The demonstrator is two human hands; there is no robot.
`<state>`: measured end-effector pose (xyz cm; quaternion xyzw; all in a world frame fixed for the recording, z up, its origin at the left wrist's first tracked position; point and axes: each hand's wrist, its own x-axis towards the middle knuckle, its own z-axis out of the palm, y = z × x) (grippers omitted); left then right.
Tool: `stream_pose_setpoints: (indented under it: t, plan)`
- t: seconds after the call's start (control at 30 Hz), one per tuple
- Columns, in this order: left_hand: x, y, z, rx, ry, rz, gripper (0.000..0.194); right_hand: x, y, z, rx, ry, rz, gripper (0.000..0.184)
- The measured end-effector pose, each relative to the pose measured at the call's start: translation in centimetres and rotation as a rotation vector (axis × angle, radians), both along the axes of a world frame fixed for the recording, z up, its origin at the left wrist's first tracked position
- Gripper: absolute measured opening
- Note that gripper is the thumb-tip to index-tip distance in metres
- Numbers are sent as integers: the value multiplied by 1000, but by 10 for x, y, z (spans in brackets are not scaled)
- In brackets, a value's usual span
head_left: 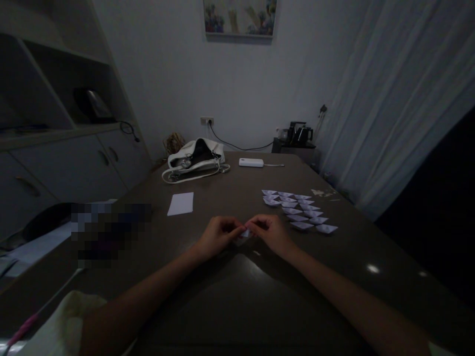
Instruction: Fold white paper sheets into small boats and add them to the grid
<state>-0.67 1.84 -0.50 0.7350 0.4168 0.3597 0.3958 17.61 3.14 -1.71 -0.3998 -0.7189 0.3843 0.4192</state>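
Note:
Between my fingertips, above the middle of the dark table, is a small folded piece of white paper (245, 233). My left hand (221, 234) pinches its left side. On its right side the fingers of my right hand (271, 233) are closed too, almost touching the left ones. Most of the paper is hidden by the fingers. Several folded paper boats (301, 226) stand in slanting rows on the table, just beyond and right of my right hand. To the left, past my left hand, lies a stack of white paper sheets (180, 203).
A white handbag (196, 159) rests near the table's far left edge. Right of it lies a white power bank (251, 162) with a short cable. A coffee maker (297, 132) stands behind the far right corner. Paper scraps (322, 193) lie near the right edge.

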Motion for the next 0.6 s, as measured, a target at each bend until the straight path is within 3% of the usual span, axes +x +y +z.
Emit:
stream_pose_setpoints:
  t: [0.27,0.4,0.6]
  plan:
    - [1,-3,3,68,12,114,29,-2,-2,-1,-137,20,101,31]
    - [2,-1,0,86,43,137,30,-1,-2,-1,-119,-22,130,34]
    - [-1,0,-3,150,196,82,35,1,-1,2,-34,-56,56,32]
